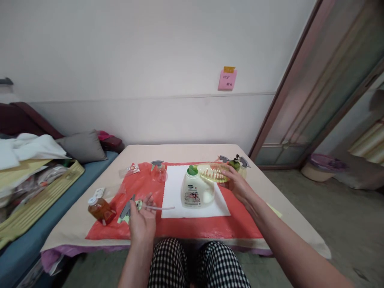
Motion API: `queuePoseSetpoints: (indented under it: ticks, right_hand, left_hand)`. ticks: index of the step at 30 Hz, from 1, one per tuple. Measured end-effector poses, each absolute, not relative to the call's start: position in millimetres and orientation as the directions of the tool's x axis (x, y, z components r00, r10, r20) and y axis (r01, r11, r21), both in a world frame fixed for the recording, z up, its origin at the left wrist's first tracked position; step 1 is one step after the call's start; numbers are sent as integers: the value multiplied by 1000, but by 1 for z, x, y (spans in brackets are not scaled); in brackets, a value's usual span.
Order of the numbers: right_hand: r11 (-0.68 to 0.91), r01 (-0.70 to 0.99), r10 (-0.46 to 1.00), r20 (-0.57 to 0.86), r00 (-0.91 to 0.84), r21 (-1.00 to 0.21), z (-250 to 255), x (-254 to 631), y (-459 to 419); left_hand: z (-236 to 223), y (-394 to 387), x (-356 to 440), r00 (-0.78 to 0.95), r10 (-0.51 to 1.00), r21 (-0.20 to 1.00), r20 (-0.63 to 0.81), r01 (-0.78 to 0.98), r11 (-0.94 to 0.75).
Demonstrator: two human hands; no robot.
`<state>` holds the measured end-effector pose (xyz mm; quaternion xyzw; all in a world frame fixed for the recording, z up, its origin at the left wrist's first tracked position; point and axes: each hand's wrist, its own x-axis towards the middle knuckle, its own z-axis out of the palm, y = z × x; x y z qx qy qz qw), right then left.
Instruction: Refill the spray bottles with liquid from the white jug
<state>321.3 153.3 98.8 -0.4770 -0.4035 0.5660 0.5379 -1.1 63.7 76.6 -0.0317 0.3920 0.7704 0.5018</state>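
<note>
My left hand [142,220] is closed around a trigger spray head [127,210], grey and pale green, whose thin dip tube [163,208] points right. My right hand [235,184] grips a clear ribbed bottle of yellow liquid [212,172] lying almost level. Its mouth meets a green piece [192,170], perhaps a funnel, at the neck of a large whitish jug [195,194]. The jug stands upright on a white sheet [172,200]. Whether liquid is flowing is too small to tell.
Left on the red cloth [192,230] lie a bottle of amber liquid [102,210] and a clear empty-looking bottle [160,173]. More grey spray heads [244,162] and a green-topped container [235,165] sit behind my right hand. A wall [180,120] backs the table.
</note>
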Motion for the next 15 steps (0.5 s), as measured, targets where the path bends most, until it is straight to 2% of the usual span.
queuePoseSetpoints:
  ticks: [3, 6, 10, 15]
  right_hand:
    - [-57, -83, 998, -58, 18, -995, 119, 324, 163]
    - [24, 223, 999, 29, 17, -974, 146, 321, 169]
    - [129, 559, 987, 159, 5, -819, 180, 307, 175]
    - [264, 706, 961, 244, -131, -657, 203, 286, 186]
  left_hand:
    - [73, 63, -2, -482, 743, 574, -465, -803, -161]
    - [70, 60, -3, -466, 758, 588, -457, -798, -136]
    - [68, 54, -4, -500, 756, 638, -423, -757, -144]
    - [69, 44, -5, -516, 772, 692, -370, -708, -142]
